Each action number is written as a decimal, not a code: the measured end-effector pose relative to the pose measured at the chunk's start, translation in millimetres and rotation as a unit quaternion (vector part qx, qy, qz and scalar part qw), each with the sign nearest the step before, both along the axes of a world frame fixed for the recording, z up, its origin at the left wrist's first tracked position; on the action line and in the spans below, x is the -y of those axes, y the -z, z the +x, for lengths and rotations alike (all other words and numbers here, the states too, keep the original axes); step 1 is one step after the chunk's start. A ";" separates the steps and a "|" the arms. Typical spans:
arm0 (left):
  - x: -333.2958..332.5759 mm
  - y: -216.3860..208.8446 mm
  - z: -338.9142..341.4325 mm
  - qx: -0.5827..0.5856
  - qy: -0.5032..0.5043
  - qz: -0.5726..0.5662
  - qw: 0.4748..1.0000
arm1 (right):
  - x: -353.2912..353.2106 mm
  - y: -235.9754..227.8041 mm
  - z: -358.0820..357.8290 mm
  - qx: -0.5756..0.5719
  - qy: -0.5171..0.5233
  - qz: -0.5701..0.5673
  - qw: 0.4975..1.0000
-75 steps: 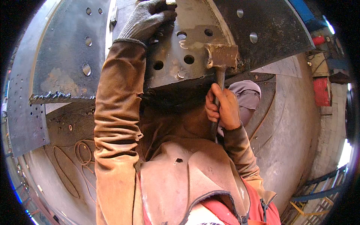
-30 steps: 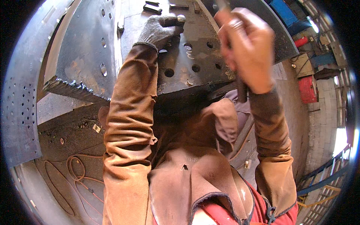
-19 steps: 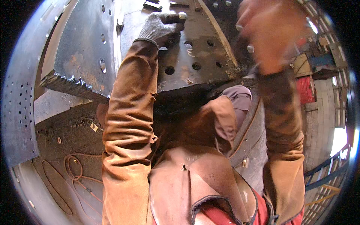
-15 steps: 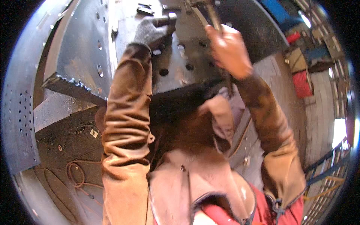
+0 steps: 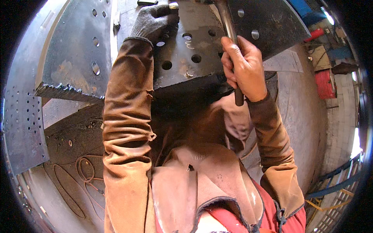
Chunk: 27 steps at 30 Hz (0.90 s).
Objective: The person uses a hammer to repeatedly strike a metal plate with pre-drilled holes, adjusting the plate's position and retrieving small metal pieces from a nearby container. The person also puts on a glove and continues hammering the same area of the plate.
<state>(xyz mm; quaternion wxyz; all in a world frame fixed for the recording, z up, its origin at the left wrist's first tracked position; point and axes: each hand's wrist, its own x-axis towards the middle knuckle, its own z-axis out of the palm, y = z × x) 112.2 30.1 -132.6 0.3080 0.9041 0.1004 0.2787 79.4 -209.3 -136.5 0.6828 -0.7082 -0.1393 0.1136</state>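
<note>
My left hand [image 5: 150,24], in a grey knit glove, is closed at the top of the view. Its thumb and fingers pinch a short metal piece [image 5: 173,6] with a bright, shiny end, held over the steel plate [image 5: 176,77]; its lower part is hidden by the glove. My bare right hand [image 5: 244,64] grips a hammer [image 5: 227,21] by its dark metal handle, whose butt sticks out below the fist. The hammer's head is mostly cut off by the upper edge. Several round holes and a pale hand-drawn mark show on the plate between my hands.
An upright steel flange [image 5: 74,54] with holes and a rough-cut end stands at left. Beyond it lies a long drilled plate [image 5: 21,128]. A hose [image 5: 83,171] coils on the floor. At right are a red box-like object [image 5: 325,83] and a blue metal frame [image 5: 338,178].
My right hand has come lower and slightly right, and the hammer's head has risen mostly out of view. My left hand keeps its pinch and sits slightly higher and farther left.
</note>
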 end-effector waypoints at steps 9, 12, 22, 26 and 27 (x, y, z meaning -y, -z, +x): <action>7.2 -7.7 -8.9 -0.021 -0.016 0.037 0.999 | -9.1 -1.6 10.7 0.012 -0.051 -0.017 0.998; 8.4 -16.7 -12.0 -0.052 -0.007 0.028 0.998 | -15.5 -4.0 12.7 0.041 -0.052 -0.025 0.997; -26.9 62.3 40.7 -0.036 0.243 -0.290 0.925 | -22.2 -25.9 34.8 0.043 -0.075 -0.130 0.988; -30.2 62.3 40.2 0.023 0.243 -0.285 0.927 | -25.4 -71.6 29.2 0.261 -0.044 -0.083 0.961; -34.4 61.6 34.8 0.044 0.250 -0.275 0.928 | -28.0 -95.5 27.4 0.371 0.007 -0.151 0.916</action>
